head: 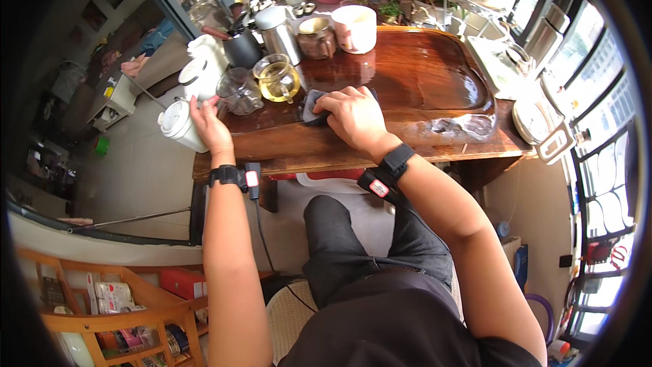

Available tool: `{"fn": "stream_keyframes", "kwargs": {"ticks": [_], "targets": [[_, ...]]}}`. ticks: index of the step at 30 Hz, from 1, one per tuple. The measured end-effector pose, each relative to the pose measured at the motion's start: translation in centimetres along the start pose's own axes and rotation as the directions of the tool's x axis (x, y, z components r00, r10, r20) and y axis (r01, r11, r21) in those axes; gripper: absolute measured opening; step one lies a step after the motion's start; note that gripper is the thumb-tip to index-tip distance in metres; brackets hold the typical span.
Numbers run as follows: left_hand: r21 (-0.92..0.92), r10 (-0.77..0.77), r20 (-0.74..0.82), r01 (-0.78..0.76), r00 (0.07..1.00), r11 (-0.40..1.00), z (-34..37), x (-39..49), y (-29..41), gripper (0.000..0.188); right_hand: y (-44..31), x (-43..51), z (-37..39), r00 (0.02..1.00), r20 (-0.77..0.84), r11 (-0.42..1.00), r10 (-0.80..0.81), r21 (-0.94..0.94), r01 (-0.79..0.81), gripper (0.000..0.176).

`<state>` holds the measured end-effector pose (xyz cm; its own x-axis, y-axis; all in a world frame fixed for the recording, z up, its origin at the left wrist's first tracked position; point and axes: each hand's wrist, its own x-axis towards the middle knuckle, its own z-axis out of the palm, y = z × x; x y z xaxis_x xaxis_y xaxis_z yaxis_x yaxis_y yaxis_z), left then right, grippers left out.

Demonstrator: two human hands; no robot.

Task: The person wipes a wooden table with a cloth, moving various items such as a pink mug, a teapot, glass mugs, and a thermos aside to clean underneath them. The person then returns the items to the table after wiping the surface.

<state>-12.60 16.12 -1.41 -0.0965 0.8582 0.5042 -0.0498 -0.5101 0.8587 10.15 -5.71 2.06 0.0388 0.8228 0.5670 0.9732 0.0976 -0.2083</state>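
Note:
My right hand [355,118] is closed over a grey cloth or sponge [311,106] pressed to the wooden tea table [326,142]. Beneath that hand, part of the cloth is hidden. At the table's left end, my left hand [210,125] lies against the right side of a white lidded cup [178,121]; whether its fingers grip the cup is unclear. Just right of those fingers stands a clear glass jug [239,93]. A glass teapot or pitcher [276,81] with yellow liquid is between my hands, nearer the cloth.
Behind them stand a white jug [199,79], a dark container [243,50], a steel flask [279,35], a brown pot [316,40] and a white canister [355,30]. Water pools on the tabletop's right [471,126]. A glass kettle [532,120] sits beyond the right edge.

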Motion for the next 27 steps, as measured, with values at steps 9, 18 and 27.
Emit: {"fn": "stream_keyframes", "kwargs": {"ticks": [9, 18, 27], "targets": [[0.027, 0.016, 0.049, -0.017, 0.999, 0.999, 0.1, -0.2, 0.4, 0.043, -5.0, 1.8, 4.7, 0.960, -0.222, 0.981, -0.170, 0.058, 0.187, 0.016], [0.038, -0.056, 0.049, 0.054, 0.997, 0.998, -0.2, 0.1, 0.4, 0.046, -2.9, -1.4, 1.8, 0.988, -0.147, 0.999, 0.044, -0.011, -0.046, 0.024], [0.070, -0.049, 0.046, 0.046, 0.998, 0.996, -0.4, 0.3, -0.1, 0.046, 9.9, -10.8, -7.2, 0.930, -0.309, 0.904, 0.200, -0.308, -0.297, 0.024]]}}
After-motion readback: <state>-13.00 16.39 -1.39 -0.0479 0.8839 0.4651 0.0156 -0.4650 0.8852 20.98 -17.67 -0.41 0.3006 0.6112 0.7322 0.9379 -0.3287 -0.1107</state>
